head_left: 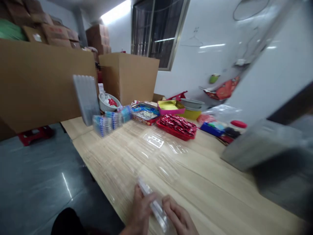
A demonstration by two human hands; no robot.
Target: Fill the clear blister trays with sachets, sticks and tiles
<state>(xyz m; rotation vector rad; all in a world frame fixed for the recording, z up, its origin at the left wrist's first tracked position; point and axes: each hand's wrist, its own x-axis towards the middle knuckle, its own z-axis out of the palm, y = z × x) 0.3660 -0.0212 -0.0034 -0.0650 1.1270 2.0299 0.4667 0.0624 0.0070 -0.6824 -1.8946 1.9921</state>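
Note:
At the near edge of the table, my left hand point(142, 206) is closed around a narrow stack of clear plastic blister shells point(154, 205), its thumb lying across the top. My right hand point(179, 216) has curled fingers against the stack's right side, near its lower end. The stack is tilted and blurred by motion, so I cannot count its layers. Beyond the hands, several clear plastic shells point(154, 141) lie flat on the wooden table point(207, 186).
A red tray of shiny red packets point(177, 125), a tin of blue and white pieces point(144, 112) and blue-tinted stacks point(102, 125) stand at the back. A tall translucent stack point(85, 98) leans at left. A grey bin point(259, 143) is at right; cardboard boxes point(44, 85) lie beyond.

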